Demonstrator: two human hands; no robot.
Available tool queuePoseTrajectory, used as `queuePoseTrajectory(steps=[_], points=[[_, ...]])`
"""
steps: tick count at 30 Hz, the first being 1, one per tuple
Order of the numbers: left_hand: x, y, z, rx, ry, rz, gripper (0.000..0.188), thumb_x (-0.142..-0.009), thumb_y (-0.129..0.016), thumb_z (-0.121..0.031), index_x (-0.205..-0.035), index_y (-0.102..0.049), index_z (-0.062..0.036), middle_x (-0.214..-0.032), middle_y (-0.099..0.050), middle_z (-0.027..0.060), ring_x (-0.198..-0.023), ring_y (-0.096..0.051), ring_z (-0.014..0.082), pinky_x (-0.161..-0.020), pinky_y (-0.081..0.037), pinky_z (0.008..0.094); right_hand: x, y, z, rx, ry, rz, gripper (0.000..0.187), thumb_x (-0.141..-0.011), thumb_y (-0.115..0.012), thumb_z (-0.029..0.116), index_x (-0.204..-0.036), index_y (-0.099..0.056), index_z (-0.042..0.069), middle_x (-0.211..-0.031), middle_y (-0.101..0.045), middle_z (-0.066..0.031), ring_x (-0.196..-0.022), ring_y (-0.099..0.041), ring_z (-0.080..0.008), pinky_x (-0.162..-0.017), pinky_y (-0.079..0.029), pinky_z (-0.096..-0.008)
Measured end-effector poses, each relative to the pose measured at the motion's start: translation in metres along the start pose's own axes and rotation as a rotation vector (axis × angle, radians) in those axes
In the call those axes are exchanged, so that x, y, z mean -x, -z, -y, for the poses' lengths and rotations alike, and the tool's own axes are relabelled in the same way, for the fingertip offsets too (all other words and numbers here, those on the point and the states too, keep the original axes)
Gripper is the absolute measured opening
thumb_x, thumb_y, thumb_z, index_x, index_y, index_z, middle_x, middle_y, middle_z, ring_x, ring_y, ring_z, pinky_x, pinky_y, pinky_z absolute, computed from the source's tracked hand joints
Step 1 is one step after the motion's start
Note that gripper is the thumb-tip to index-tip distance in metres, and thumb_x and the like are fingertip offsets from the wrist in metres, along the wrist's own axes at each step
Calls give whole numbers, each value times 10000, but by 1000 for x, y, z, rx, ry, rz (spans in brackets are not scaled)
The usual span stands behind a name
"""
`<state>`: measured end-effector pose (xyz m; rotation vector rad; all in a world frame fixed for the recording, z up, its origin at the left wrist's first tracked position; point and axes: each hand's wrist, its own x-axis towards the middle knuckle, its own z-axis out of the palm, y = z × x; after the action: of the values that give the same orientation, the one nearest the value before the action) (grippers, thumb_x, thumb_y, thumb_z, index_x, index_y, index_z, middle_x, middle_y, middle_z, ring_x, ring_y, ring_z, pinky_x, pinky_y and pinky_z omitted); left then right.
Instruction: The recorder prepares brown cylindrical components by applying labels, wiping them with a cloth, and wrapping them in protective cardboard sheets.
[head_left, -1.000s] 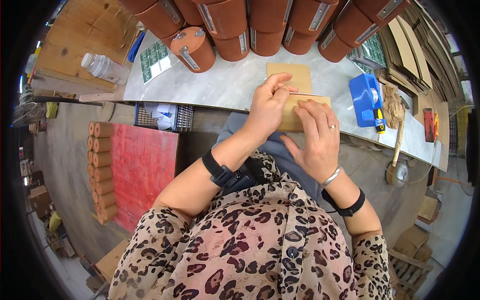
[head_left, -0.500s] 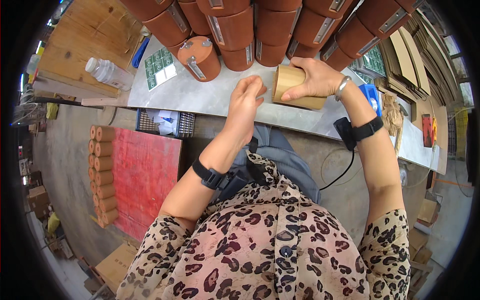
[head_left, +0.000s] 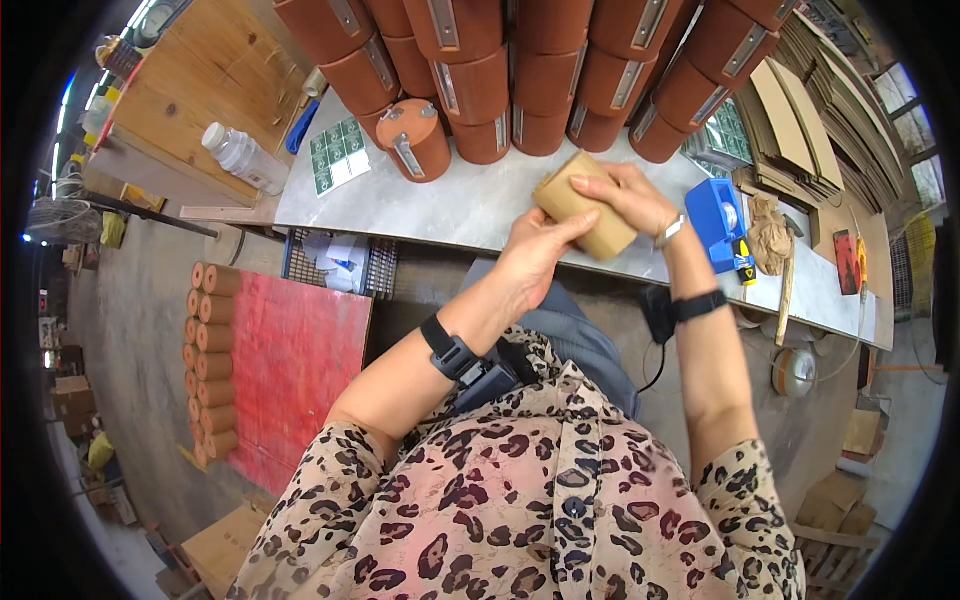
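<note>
A tan, paper-covered cylinder point(head_left: 572, 192) is tilted between my hands over the front of the grey worktop point(head_left: 440, 215). My right hand point(head_left: 632, 200) wraps its right side, fingers over the top. My left hand point(head_left: 538, 248) grips the lower left side, its thumb pressed along the surface and its other fingers partly hidden beneath. Beyond them stand stacked terracotta-coloured cylinders point(head_left: 468, 85) with metal strips down their sides. One single such cylinder point(head_left: 415, 145) stands in front, grey patches on its top.
Green-and-white label sheets point(head_left: 338, 158) lie to the left, near a clear plastic bottle point(head_left: 243, 160). On the right are a blue tape dispenser point(head_left: 712, 222), crumpled brown paper point(head_left: 770, 238) and flat cardboard point(head_left: 795, 125). Tan cylinders point(head_left: 215, 365) line a red board point(head_left: 300, 370) at lower left.
The tan cylinder has been lifted and tilted toward me. My left hand, apart from it before, has come over and taken hold of it; my right hand keeps its grip.
</note>
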<state>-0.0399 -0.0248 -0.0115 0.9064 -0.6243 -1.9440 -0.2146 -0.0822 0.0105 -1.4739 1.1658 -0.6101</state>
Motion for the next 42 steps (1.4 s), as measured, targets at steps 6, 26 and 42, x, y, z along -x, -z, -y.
queuePoseTrajectory(steps=[6, 26, 42], points=[[22, -8, -6, -169, -58, 92, 740, -790, -845, -155, -1383, -437, 16, -1283, -577, 108, -1192, -563, 194, -1029, -462, 356, 37, -22, -23, -175, 247, -209, 584, -863, -713, 483, -1128, -659, -35, -1049, -611, -94, -988, -586, -178, -876, -471, -305], [-31, 16, -17, -962, -793, 41, 840, -569, -904, -322, -1256, -540, -4, -1152, -608, 195, -1082, -589, 387, -937, -474, 455, 28, -40, -8, 130, 474, -474, 865, -623, -932, 285, -1322, -506, 4, -1239, -634, -162, -1155, -624, -241, -990, -504, -383], [-32, 22, 9, -1089, -654, -10, 913, -472, -882, -463, -1203, -536, -41, -1067, -669, 136, -1078, -635, 334, -1149, -257, 549, 37, -33, -88, 155, 268, -513, 652, -823, -798, 174, -1335, -483, -79, -1318, -552, -169, -1178, -542, -244, -1032, -415, -388]])
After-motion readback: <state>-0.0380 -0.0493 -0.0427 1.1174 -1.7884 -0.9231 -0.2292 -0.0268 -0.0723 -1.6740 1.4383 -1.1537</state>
